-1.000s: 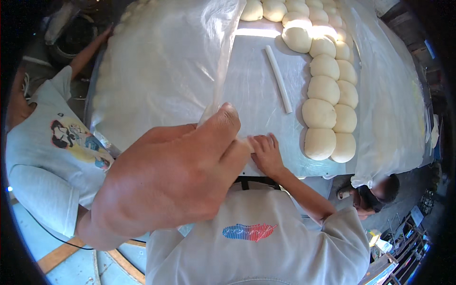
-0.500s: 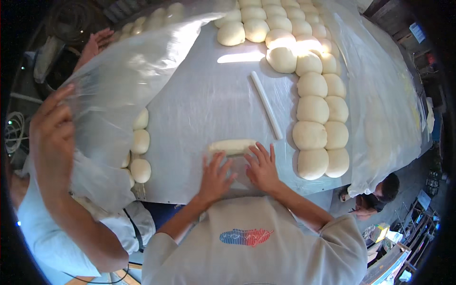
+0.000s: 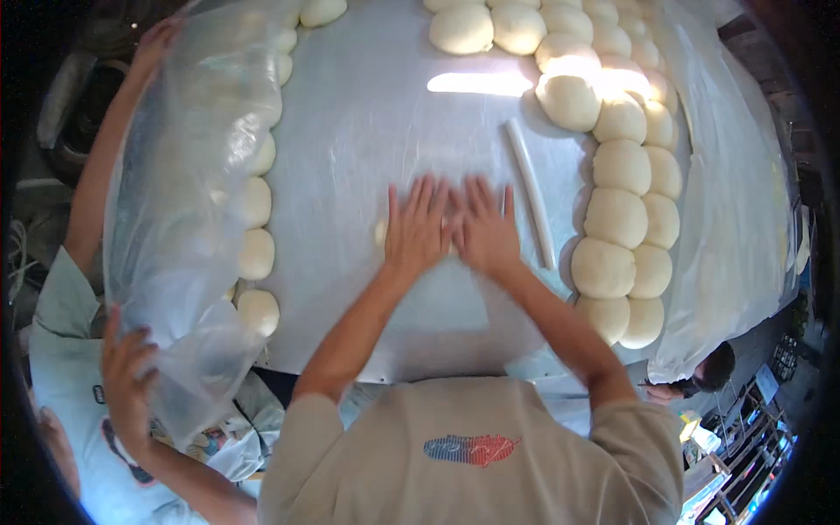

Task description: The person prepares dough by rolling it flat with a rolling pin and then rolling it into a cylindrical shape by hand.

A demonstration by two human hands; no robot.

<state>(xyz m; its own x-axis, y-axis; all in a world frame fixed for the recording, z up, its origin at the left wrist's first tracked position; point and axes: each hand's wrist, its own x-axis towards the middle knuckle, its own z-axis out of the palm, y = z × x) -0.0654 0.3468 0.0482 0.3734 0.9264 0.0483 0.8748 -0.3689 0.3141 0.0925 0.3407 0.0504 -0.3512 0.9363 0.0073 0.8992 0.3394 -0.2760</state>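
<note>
**Both palms now down on the dough piece**

- Metal table (image 3: 367,105): the work surface under both hands.
- Clear plastic sheet (image 3: 188,175): well to the left of the hands, lifted clear of the table by a co-worker's hand (image 3: 127,367). It has been raised higher than half a second ago, baring a row of dough balls (image 3: 256,254) beneath it.
- Second plastic sheet (image 3: 735,192): far right of the hands, draped over the table edge.
- Double row of dough balls (image 3: 617,217): just right of the right hand, beyond the rod.
- White rod (image 3: 529,192): beside the right hand's outer fingers, not touching them.
- Left hand (image 3: 418,229) and right hand (image 3: 486,229): side by side, flat, fingers spread, closed round nothing.
- Dough piece (image 3: 381,233): half a second ago it lay in view ahead of the fingertips. Now the palms cover it and only one end shows left of the left hand, so rolling looks under way.
- Labels: one oval red-and-blue emblem (image 3: 471,449) on the beige shirt, below the hands. No packages can be made out.
</note>
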